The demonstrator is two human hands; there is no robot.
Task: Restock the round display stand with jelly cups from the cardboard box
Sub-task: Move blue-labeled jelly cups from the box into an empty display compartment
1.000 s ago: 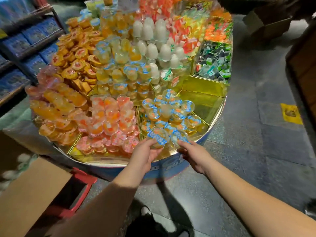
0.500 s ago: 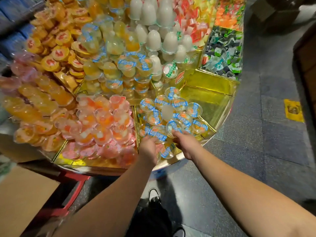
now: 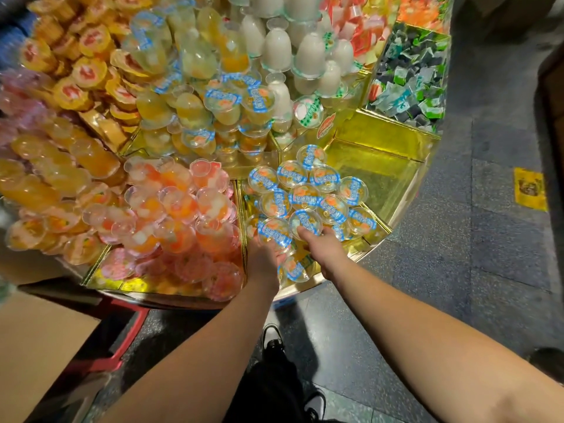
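Left hand (image 3: 264,257) and right hand (image 3: 320,244) each gripping a blue-lidded jelly cup (image 3: 306,221) at display stand's (image 3: 406,209) front edge; loose pile (image 3: 305,190) could roll off if nudged.

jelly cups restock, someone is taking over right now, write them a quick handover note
Left hand: grips a blue-lidded jelly cup at the near edge of the pile.
Right hand: fingers on the next cup; grip unclear.
Blue-lidded cups fill the left part of a gold compartment on the display stand.
Its right part is bare.
Cardboard box: lower left, contents hidden.
Left: set these down, keep filling.
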